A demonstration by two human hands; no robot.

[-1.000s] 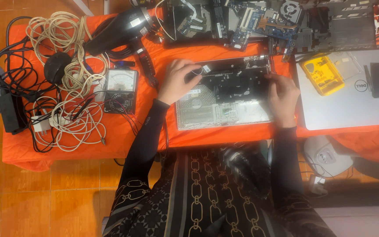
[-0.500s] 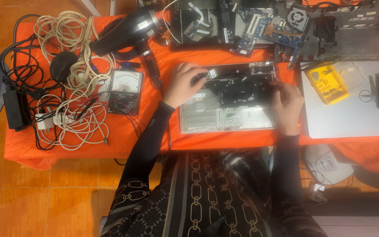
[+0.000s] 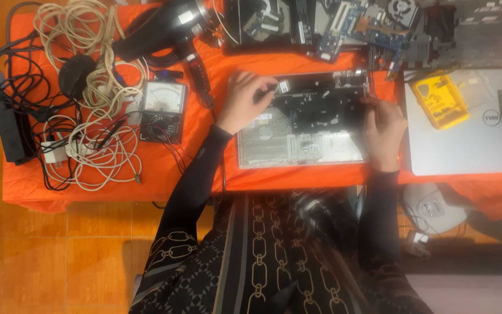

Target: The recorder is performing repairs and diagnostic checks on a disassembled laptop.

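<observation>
An opened laptop base (image 3: 303, 131) lies on the orange table cloth (image 3: 198, 157), its inner frame and black board exposed. My left hand (image 3: 244, 100) rests on its upper left corner, fingers curled around a small silver part (image 3: 282, 87). My right hand (image 3: 383, 129) lies on the right edge of the base, fingers bent down onto it. Whether the right hand holds anything is hidden.
A closed silver laptop (image 3: 466, 134) with a yellow tool case (image 3: 438, 100) on it lies to the right. Circuit boards (image 3: 350, 20) fill the far edge. A black hair dryer (image 3: 167, 26), an analog meter (image 3: 162, 110) and tangled cables (image 3: 82, 93) lie left.
The view has shifted slightly. My left hand's fingers have closed more around the small silver part at the base's corner. My right hand stays on the right edge.
</observation>
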